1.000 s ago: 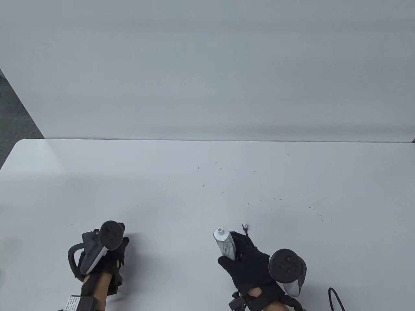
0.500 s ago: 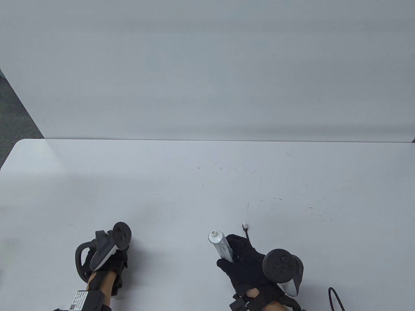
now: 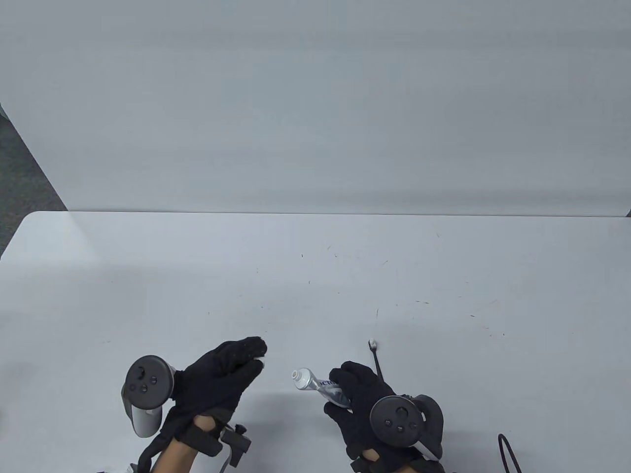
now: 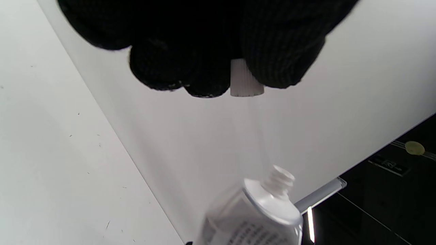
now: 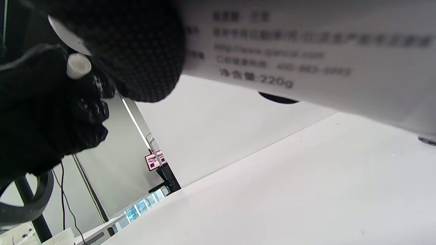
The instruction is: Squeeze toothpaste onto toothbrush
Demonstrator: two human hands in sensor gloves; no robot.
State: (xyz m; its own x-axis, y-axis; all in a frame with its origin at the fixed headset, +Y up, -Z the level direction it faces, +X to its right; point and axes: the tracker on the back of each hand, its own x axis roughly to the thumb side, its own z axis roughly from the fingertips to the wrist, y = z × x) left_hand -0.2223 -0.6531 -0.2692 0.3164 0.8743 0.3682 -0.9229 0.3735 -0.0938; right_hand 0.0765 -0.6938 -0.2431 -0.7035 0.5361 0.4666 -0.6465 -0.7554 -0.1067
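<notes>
A white table [image 3: 315, 276] with a rounded far-left corner filled the lower half of the table view, its far edge meeting a plain white wall. Small dark specks and short scratches were scattered over its middle and right. A black toothbrush [image 3: 376, 358] appeared to lie on it near the right, head pointing far. A black cable [image 3: 508, 453] looped at the near right edge.
</notes>
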